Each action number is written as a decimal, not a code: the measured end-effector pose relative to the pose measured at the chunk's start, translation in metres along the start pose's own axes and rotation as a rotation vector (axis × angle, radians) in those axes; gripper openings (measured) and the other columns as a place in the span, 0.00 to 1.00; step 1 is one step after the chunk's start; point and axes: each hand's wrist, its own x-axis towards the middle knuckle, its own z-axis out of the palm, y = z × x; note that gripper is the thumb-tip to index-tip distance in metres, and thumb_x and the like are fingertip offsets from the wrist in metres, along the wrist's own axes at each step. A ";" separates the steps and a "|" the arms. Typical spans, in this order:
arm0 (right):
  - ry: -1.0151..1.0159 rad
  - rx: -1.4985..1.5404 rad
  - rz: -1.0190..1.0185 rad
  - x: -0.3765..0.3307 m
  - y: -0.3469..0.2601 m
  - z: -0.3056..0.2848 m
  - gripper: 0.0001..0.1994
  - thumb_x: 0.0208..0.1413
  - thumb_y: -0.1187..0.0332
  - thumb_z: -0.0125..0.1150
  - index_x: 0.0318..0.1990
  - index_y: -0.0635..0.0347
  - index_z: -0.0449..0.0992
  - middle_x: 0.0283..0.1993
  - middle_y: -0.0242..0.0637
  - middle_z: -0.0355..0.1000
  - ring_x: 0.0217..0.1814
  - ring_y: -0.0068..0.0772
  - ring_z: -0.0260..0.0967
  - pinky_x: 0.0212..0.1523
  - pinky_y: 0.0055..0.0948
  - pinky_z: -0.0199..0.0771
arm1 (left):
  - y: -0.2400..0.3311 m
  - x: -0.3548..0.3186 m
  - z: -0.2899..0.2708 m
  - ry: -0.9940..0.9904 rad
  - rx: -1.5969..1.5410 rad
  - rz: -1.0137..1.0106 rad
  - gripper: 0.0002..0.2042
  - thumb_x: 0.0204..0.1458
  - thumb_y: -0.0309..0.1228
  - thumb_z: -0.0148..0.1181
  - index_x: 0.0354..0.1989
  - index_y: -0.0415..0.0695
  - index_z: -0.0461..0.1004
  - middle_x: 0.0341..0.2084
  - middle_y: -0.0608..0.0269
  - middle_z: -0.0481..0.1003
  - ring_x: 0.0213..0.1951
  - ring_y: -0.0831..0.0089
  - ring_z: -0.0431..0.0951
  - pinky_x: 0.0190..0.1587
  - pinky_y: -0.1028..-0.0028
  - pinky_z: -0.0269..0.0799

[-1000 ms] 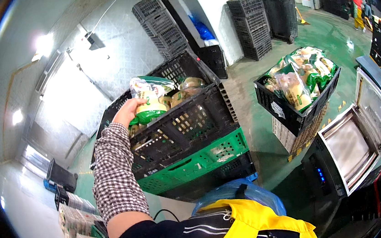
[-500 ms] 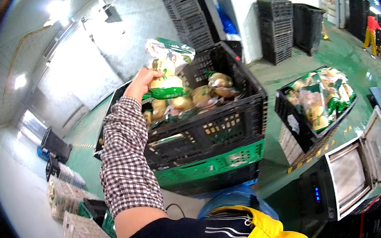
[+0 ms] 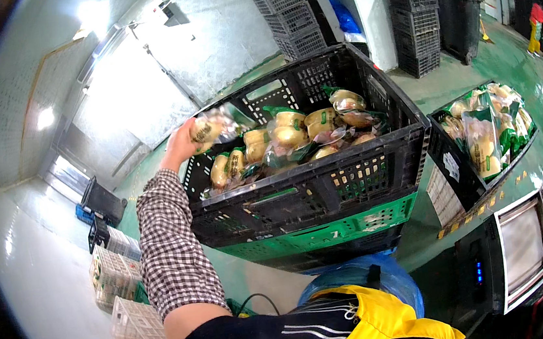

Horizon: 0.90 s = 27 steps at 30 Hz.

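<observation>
I grip a bagged yellow vegetable over the crate.
My left hand is closed around the clear plastic bag of yellow produce, above the near-left corner of the black slatted plastic crate; beyond it, stacked black crates.

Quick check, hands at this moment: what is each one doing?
Left hand: closed on a clear bag of yellow produce, held over the left edge of the black crate.
Right hand: not in view.
</observation>
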 end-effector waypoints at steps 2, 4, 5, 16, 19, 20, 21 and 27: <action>0.003 0.005 0.020 0.000 0.002 0.002 0.49 0.25 0.67 0.67 0.61 0.66 0.48 0.62 0.54 0.49 0.66 0.48 0.45 0.64 0.35 0.48 | 0.006 0.004 0.014 -0.079 0.067 0.133 0.26 0.32 0.20 0.64 0.45 0.49 0.66 0.36 0.53 0.73 0.41 0.57 0.73 0.44 0.66 0.67; -0.003 0.004 0.029 -0.004 0.004 0.003 0.49 0.25 0.67 0.67 0.61 0.66 0.48 0.62 0.54 0.49 0.66 0.48 0.45 0.63 0.35 0.48 | 0.007 0.008 0.022 -0.091 0.202 0.340 0.23 0.33 0.17 0.58 0.43 0.48 0.68 0.39 0.54 0.72 0.45 0.58 0.70 0.47 0.65 0.66; -0.006 0.009 0.035 -0.005 0.005 0.003 0.49 0.25 0.67 0.67 0.61 0.66 0.48 0.62 0.55 0.49 0.66 0.48 0.45 0.63 0.35 0.48 | 0.003 0.009 0.024 -0.071 0.236 0.492 0.23 0.33 0.16 0.56 0.42 0.48 0.68 0.40 0.53 0.72 0.47 0.58 0.70 0.48 0.65 0.65; 0.007 0.047 0.110 -0.032 0.016 0.018 0.48 0.25 0.69 0.67 0.61 0.67 0.49 0.61 0.55 0.50 0.65 0.49 0.46 0.63 0.34 0.49 | 0.029 -0.011 0.021 -0.459 0.156 0.419 0.29 0.40 0.41 0.61 0.52 0.40 0.64 0.49 0.49 0.67 0.50 0.57 0.68 0.51 0.68 0.64; -0.004 0.080 0.122 -0.042 0.016 0.028 0.48 0.25 0.69 0.67 0.61 0.67 0.49 0.61 0.55 0.51 0.65 0.49 0.46 0.63 0.34 0.49 | 0.012 -0.025 0.037 -0.737 0.452 0.547 0.36 0.35 0.36 0.66 0.57 0.49 0.59 0.60 0.53 0.53 0.55 0.59 0.63 0.54 0.67 0.62; -0.002 0.095 0.138 -0.047 0.020 0.030 0.48 0.25 0.69 0.67 0.61 0.67 0.49 0.61 0.55 0.51 0.65 0.49 0.46 0.63 0.34 0.49 | 0.014 -0.024 0.035 -0.750 0.494 0.417 0.38 0.33 0.33 0.67 0.58 0.54 0.58 0.63 0.56 0.47 0.56 0.61 0.63 0.53 0.68 0.63; 0.006 0.111 0.162 -0.050 0.026 0.031 0.48 0.25 0.69 0.67 0.60 0.67 0.49 0.61 0.56 0.51 0.65 0.49 0.46 0.63 0.34 0.50 | 0.008 -0.018 0.037 -0.758 0.508 0.397 0.36 0.33 0.31 0.66 0.57 0.54 0.60 0.62 0.57 0.50 0.56 0.61 0.63 0.53 0.68 0.64; 0.115 0.388 0.517 -0.124 0.149 0.055 0.47 0.25 0.70 0.67 0.60 0.68 0.50 0.60 0.56 0.51 0.65 0.50 0.47 0.63 0.33 0.50 | 0.012 0.040 0.061 -0.561 -0.022 -0.005 0.18 0.49 0.35 0.52 0.50 0.45 0.67 0.44 0.55 0.70 0.44 0.67 0.71 0.44 0.71 0.68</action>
